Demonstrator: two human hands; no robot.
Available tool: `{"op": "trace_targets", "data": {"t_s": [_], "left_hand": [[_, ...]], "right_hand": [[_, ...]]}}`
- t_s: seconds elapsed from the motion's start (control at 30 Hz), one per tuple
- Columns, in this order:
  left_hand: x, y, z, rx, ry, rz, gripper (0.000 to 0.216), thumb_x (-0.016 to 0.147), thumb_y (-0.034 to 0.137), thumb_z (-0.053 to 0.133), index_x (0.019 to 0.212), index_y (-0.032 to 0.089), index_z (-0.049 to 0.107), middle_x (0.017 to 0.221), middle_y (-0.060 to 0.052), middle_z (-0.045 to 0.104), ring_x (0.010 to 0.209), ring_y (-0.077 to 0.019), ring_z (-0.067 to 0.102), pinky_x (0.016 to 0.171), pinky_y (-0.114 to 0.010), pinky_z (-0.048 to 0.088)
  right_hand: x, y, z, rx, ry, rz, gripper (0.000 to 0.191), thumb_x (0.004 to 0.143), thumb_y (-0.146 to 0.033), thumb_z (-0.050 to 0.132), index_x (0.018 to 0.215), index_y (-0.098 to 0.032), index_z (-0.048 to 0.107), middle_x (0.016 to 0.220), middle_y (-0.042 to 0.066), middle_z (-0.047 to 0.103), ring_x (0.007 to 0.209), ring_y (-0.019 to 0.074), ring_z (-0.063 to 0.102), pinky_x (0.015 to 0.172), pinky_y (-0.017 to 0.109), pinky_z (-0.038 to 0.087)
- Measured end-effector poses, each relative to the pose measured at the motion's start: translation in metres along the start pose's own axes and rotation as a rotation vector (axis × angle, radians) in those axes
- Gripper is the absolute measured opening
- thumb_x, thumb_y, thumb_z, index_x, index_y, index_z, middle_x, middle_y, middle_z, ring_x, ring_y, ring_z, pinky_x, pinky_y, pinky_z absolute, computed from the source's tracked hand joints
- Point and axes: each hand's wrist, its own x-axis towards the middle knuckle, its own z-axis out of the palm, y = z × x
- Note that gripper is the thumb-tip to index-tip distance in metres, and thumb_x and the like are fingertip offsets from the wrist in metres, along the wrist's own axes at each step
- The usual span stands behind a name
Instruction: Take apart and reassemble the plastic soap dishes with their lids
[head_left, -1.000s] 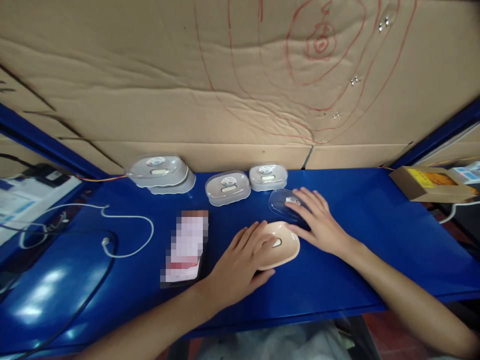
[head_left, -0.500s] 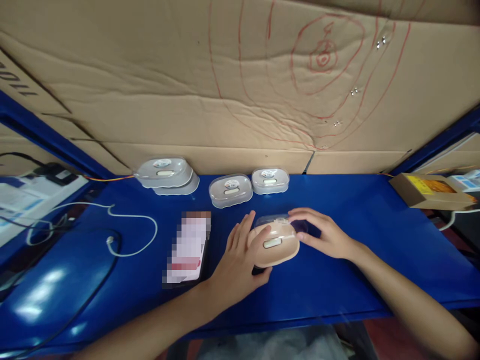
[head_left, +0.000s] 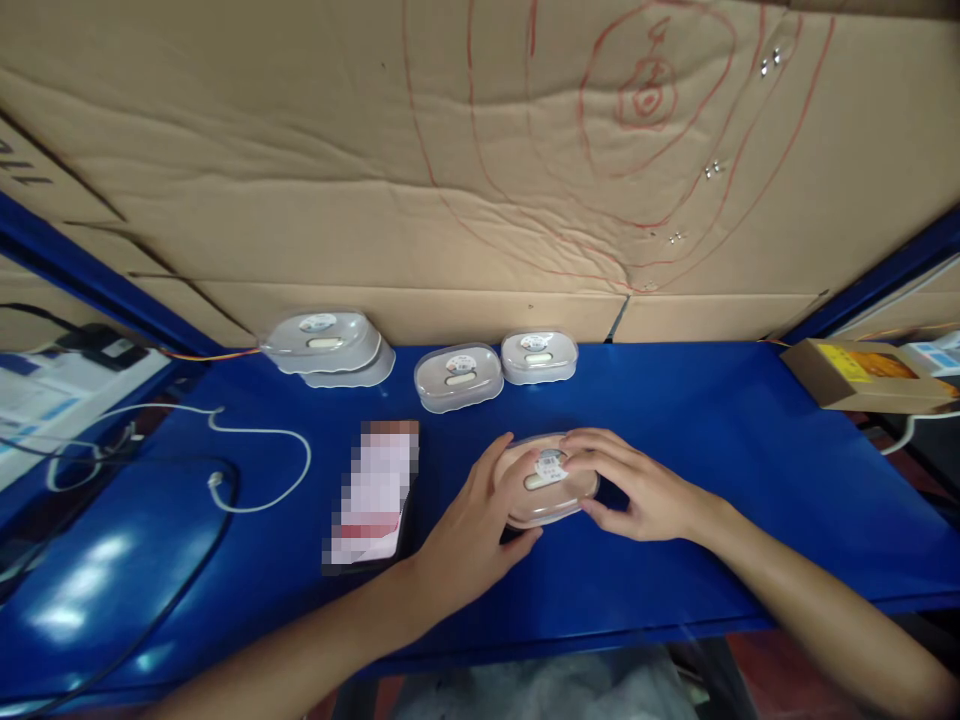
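Observation:
Over a beige rounded case on the blue tabletop lies a clear plastic lid, with a white label on its top. Whether the lid is pressed fully down I cannot tell. My left hand is wrapped around the case's left side, its thumb at the near edge and a finger over the top. The fingers of my right hand grip the lid at its right end, some lying over the top near the label. A pale oval piece shows through the clear plastic.
Two grey lidded cases, the left one and the right one, stand at the back, beside a stack of similar cases. A phone lies left of my left hand. Cables run across the left; a cardboard box sits far right.
My right hand has moved left and slightly nearer, bringing the clear lid from behind the case to over its top. My left hand stays around the case's left side.

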Motion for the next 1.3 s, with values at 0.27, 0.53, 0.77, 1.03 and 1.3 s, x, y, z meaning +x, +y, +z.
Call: {"op": "trace_targets", "data": {"t_s": [0.27,0.53,0.77,1.03,1.3], "left_hand": [[0.003,0.001,-0.004,-0.065,-0.054,-0.064,0.104,0.087,0.02,0.081,0.164,0.041,0.014,0.17,-0.012,0.024,0.154,-0.0371,0.039,0.119,-0.055,0.047],[0.0,0.001,0.0,0.046,-0.021,-0.017,0.112,0.091,0.025,0.079,0.168,0.038,-0.001,0.167,-0.017,0.029,0.153,-0.0402,0.04,0.112,-0.054,0.054],[0.001,0.003,0.0,0.127,-0.008,-0.02,0.107,0.087,0.026,0.081,0.166,0.034,0.01,0.161,-0.017,0.037,0.143,-0.0404,0.052,0.108,-0.054,0.057],[-0.001,0.001,0.001,0.198,-0.018,0.022,0.1,0.095,0.033,0.073,0.168,0.029,0.004,0.166,-0.023,0.033,0.151,-0.0417,0.044,0.107,-0.054,0.058],[0.003,0.0,0.002,0.179,-0.043,0.03,0.099,0.097,0.035,0.072,0.168,0.026,0.003,0.171,-0.026,0.026,0.156,-0.0402,0.036,0.105,-0.051,0.06]], "right_hand": [[0.001,0.001,0.002,-0.014,0.011,-0.022,0.046,0.093,-0.017,0.066,0.138,-0.018,0.056,0.146,0.017,0.057,0.145,0.0291,0.049,0.114,0.05,0.052],[0.003,-0.002,0.003,-0.06,0.015,-0.043,0.046,0.091,-0.014,0.064,0.137,-0.018,0.057,0.147,0.017,0.058,0.146,0.0297,0.048,0.114,0.049,0.054],[0.003,-0.003,0.006,-0.134,0.013,-0.065,0.05,0.092,-0.017,0.067,0.141,-0.019,0.056,0.147,0.017,0.058,0.147,0.0311,0.047,0.113,0.049,0.055],[0.002,-0.006,0.016,-0.398,0.034,-0.178,0.029,0.093,-0.02,0.064,0.121,-0.013,0.064,0.14,0.022,0.064,0.14,0.0341,0.057,0.115,0.054,0.054],[0.003,-0.011,0.02,-0.517,0.026,-0.182,0.028,0.092,-0.018,0.063,0.119,-0.013,0.068,0.135,0.021,0.068,0.135,0.0355,0.061,0.113,0.055,0.055]]}}
